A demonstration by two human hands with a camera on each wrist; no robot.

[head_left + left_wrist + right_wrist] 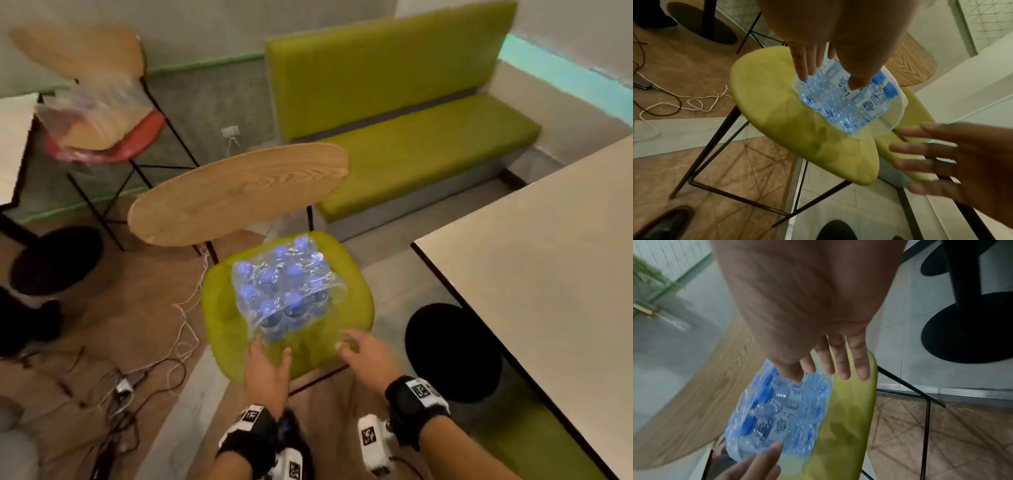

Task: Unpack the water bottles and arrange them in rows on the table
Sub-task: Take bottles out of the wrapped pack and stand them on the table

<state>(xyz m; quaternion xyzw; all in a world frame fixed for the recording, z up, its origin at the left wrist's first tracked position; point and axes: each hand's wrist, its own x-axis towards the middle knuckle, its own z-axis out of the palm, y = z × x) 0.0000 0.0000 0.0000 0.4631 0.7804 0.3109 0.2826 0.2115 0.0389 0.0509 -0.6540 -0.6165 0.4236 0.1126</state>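
Note:
A shrink-wrapped pack of water bottles (286, 286) with blue caps stands on the green seat of a chair (219, 318). The same pack of water bottles (846, 100) fills the middle of the left wrist view, and the pack (777, 412) shows in the right wrist view. My left hand (269, 359) hovers with straight fingers at the pack's near-left corner, holding nothing. My right hand (363, 349) is spread just off the pack's near-right side, fingers relaxed. The white table (548, 274) stands to the right.
The chair's wooden backrest (236, 195) rises behind the pack. A green bench (404, 113) lines the wall. A second chair with a plastic bag (99, 120) is at the left. Loose cables (178, 342) lie on the floor. A black table base (452, 349) stands beside the chair.

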